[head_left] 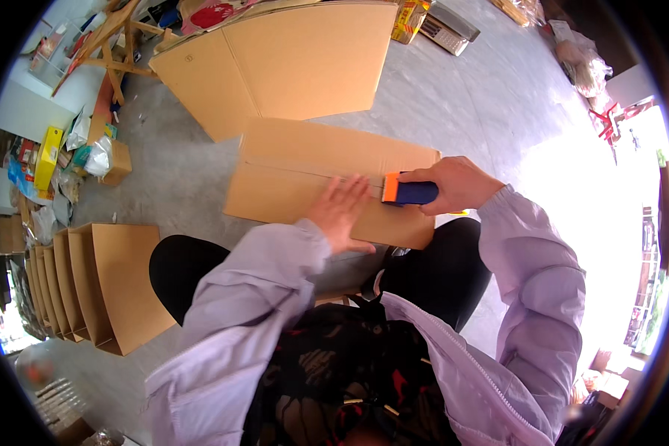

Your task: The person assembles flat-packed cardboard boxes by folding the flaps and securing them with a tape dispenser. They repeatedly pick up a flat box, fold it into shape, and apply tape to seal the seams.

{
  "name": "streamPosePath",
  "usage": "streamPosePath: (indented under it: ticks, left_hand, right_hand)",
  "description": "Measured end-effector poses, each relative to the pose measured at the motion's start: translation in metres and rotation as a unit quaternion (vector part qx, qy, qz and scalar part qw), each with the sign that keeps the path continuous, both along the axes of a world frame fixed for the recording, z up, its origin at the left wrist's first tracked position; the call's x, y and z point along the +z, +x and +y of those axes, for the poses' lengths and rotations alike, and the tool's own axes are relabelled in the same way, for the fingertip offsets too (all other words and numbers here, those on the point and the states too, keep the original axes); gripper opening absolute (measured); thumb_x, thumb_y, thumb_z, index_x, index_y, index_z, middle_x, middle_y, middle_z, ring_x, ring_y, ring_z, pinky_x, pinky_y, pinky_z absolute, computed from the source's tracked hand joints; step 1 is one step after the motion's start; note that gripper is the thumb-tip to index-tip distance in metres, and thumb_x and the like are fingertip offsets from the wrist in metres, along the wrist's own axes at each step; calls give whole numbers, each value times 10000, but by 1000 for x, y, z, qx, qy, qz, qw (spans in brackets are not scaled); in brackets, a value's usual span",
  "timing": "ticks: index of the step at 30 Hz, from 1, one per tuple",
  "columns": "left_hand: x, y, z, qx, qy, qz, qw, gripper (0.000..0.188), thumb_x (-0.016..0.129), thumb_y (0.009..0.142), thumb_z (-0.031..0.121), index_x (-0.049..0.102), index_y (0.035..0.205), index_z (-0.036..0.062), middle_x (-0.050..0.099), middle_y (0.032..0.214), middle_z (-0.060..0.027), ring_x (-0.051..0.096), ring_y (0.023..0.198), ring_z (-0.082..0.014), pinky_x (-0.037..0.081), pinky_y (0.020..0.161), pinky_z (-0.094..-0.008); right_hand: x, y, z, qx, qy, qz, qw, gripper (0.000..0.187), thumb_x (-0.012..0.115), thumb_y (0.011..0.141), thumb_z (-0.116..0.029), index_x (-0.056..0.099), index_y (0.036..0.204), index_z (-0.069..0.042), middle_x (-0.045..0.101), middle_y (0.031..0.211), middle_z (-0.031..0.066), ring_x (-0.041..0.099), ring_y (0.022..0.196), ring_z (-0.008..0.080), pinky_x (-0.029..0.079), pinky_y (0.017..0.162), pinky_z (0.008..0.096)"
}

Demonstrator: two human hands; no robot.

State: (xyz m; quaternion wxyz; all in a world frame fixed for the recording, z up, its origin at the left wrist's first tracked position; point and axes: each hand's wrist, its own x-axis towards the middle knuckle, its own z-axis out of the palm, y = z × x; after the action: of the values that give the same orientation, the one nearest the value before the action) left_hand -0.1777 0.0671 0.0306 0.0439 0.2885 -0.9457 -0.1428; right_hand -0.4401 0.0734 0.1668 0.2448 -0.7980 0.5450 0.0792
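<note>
A brown cardboard box (275, 175) lies in front of me by my knees, its long seam running across the upper face. My left hand (340, 212) rests flat on that face, fingers stretched out, just left of a dark blue and orange tape dispenser (416, 193). My right hand (457, 184) is wrapped round the dispenser from the right. The dispenser's orange front edge meets the cardboard at the seam, near the box's right end. Whether tape runs out from under it is too fine to make out.
Large flat cardboard sheets (312, 63) lie beyond the box. Several nested open cartons (126, 286) stand at the left. A wooden stand (115, 52) and assorted packages (48, 160) are farther left. A grey device with keys (446, 31) sits on the grey floor at the back.
</note>
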Motion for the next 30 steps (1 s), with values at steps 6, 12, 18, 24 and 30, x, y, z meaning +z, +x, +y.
streamPosePath:
  ticks: [6, 12, 18, 24, 30]
  left_hand:
    - [10, 6, -24, -53, 7, -77, 996, 1047, 690, 730, 557, 200, 1493, 34, 164, 1572, -136, 111, 1465, -285, 81, 1187, -459]
    - [7, 6, -19, -46, 20, -64, 997, 1046, 722, 719, 508, 196, 1499, 49, 172, 1572, -120, 123, 1464, -265, 98, 1186, -459]
    - [7, 6, -15, -48, -21, -82, 995, 1085, 719, 704, 564, 195, 1497, 40, 165, 1571, -133, 123, 1463, -275, 114, 1182, -464]
    - [7, -67, 26, 89, 15, -1, 996, 1207, 657, 668, 713, 194, 1458, -73, 147, 1538, -268, 85, 1457, -372, 112, 1164, -521]
    - [6, -107, 52, 179, 8, -10, 984, 1111, 739, 673, 517, 203, 1461, -53, 160, 1538, -260, 126, 1451, -376, 139, 1147, -557]
  right_hand:
    - [-14, 21, -12, -8, -20, -26, 999, 542, 660, 681, -377, 657, 1179, -163, 689, 938, 118, 638, 882, 298, 491, 799, 396]
    - [-13, 4, -2, 1, -42, -4, 999, 540, 657, 684, -366, 645, 1205, -225, 681, 843, 105, 639, 785, 282, 493, 730, 386]
    - [0, -53, 31, -35, -1, -3, 999, 592, 642, 662, -265, 623, 1254, -279, 640, 674, 90, 612, 607, 284, 491, 630, 371]
    - [-5, -61, 41, -57, -18, -53, 997, 578, 633, 659, -262, 634, 1236, -261, 631, 665, 112, 602, 591, 292, 483, 597, 372]
    - [-15, -49, 41, -73, -24, -93, 993, 582, 634, 647, -287, 632, 1230, -270, 647, 700, 117, 618, 628, 304, 485, 606, 393]
